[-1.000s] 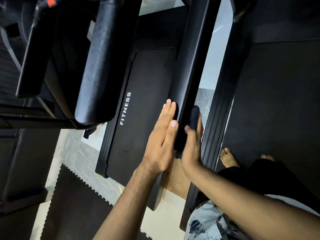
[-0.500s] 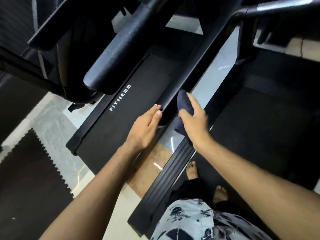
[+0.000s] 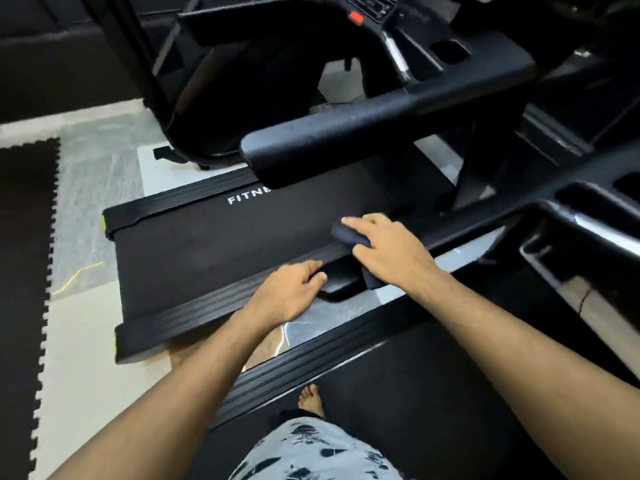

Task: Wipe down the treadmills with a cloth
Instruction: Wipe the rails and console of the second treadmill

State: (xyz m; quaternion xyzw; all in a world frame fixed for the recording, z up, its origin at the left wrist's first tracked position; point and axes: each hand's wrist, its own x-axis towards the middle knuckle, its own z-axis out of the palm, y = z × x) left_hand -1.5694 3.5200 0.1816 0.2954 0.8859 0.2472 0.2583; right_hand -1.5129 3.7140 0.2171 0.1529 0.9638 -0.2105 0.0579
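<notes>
A black treadmill with white "FITNESS" lettering lies across the middle of the head view. Its ribbed side rail runs along the near edge. My right hand holds a dark blue cloth against that rail, fingers curled over the cloth. My left hand rests on the rail just left of it, fingers curled over the rail's edge. A padded black handrail hangs above the belt.
I stand barefoot on a second treadmill's belt, its side rail close to me. A strip of shiny floor separates the two machines. Black foam mats lie at left. A console with a red button sits at top.
The camera view swung round, so the treadmill now lies crosswise. My right hand with the cloth moved along the side rail. My left hand went from flat against the rail to curled on it.
</notes>
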